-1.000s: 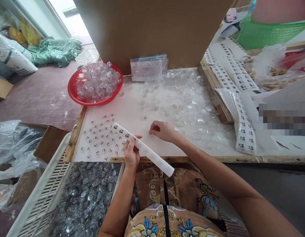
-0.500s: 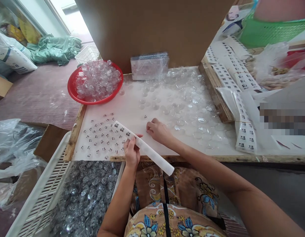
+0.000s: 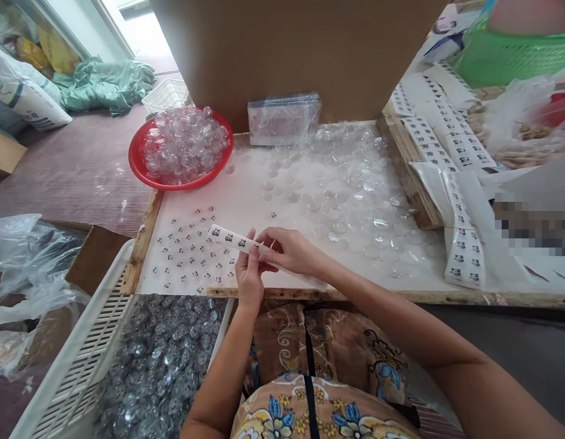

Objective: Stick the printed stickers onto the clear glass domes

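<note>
My left hand (image 3: 249, 277) is closed on a white sticker strip (image 3: 229, 238) printed with small black panda faces, holding it slantwise over the white tabletop (image 3: 239, 201). My right hand (image 3: 292, 249) meets it there, thumb and fingers pinched at the strip's edge close to the left fingertips. Whether a loose sticker sits between them is hidden. On the left of the board lie many clear pieces with panda stickers (image 3: 191, 260). A single stickered piece (image 3: 273, 214) lies just beyond my hands. Plain clear domed discs (image 3: 340, 227) spread over the right side.
A red bowl (image 3: 135, 164) heaped with clear pieces stands at the back left, beside a wrapped clear pack (image 3: 285, 122). A brown cardboard panel (image 3: 291, 55) rises behind. More sticker strips (image 3: 465, 244) lie right of a wooden bar (image 3: 410, 177). A white crate (image 3: 88, 350) is below left.
My right hand has moved left and toward me, from the board to the strip. The strip has turned flatter, and its near end is now behind my right hand.
</note>
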### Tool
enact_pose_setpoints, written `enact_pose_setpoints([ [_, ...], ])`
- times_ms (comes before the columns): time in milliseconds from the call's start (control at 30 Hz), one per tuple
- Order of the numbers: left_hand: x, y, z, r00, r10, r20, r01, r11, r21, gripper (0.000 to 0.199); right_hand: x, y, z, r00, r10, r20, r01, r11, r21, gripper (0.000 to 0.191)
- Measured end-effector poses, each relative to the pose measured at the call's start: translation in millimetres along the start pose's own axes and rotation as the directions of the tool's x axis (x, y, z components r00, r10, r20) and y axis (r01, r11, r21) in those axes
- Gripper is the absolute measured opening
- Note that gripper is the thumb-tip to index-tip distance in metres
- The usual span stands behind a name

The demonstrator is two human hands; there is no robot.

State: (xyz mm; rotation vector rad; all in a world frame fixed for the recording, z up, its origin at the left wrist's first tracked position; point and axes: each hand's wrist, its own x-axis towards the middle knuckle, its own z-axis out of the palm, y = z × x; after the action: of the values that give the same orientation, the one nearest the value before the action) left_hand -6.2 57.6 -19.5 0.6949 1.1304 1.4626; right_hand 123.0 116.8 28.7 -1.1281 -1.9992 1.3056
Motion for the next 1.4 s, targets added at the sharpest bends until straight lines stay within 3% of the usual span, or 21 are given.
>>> enact_pose_setpoints([
  [167,2,0,-0.6,0.998,0.031,-0.053,-0.031,0.999,0.012,0.05,-11,1,-7,0.998,-0.059,0.029,0.062,0.994,-0.093,0.007],
  [233,3,-1,-0.8,0.997,0.02,-0.072,-0.02,1.0,-0.002,0.044,-18,6,-7,0.998,-0.056,0.034,0.059,0.992,-0.111,0.014],
  [400,5,0,0.3,0.999,-0.046,-0.026,0.047,0.998,0.034,0.042,-35,14,7,0.971,-0.198,-0.136,0.151,0.942,-0.299,0.014],
  [500,4,1,1.0,0.998,-0.048,-0.034,0.051,0.996,0.076,0.043,-33,15,5,0.944,-0.268,-0.194,0.211,0.939,-0.272,0.013],
  [567,3,0,1.2,0.998,-0.032,-0.046,0.036,0.995,0.096,0.044,-23,20,-8,0.936,-0.19,-0.295,0.143,0.974,-0.175,0.012],
  [667,4,-1,1.3,0.998,-0.016,-0.066,0.023,0.995,0.099,0.045,0,38,-33,0.9,0.046,-0.434,-0.081,0.995,-0.063,0.013],
  [733,4,-1,1.4,0.997,-0.023,-0.07,0.029,0.995,0.09,0.046,15,52,-45,0.886,0.16,-0.436,-0.201,0.979,-0.047,0.012],
  [833,4,-1,1.7,0.997,-0.029,-0.074,0.035,0.996,0.078,0.047,29,68,-50,0.897,0.239,-0.372,-0.297,0.949,-0.108,0.01],
  [1167,6,-3,0.8,0.996,-0.048,-0.075,0.053,0.997,0.063,0.045,36,73,-40,0.913,0.264,-0.311,-0.364,0.872,-0.327,0.003],
  [1400,5,-2,0.8,0.997,-0.046,-0.069,0.049,0.998,0.047,0.045,37,74,-21,0.944,0.133,-0.303,-0.277,0.817,-0.506,0.011],
])
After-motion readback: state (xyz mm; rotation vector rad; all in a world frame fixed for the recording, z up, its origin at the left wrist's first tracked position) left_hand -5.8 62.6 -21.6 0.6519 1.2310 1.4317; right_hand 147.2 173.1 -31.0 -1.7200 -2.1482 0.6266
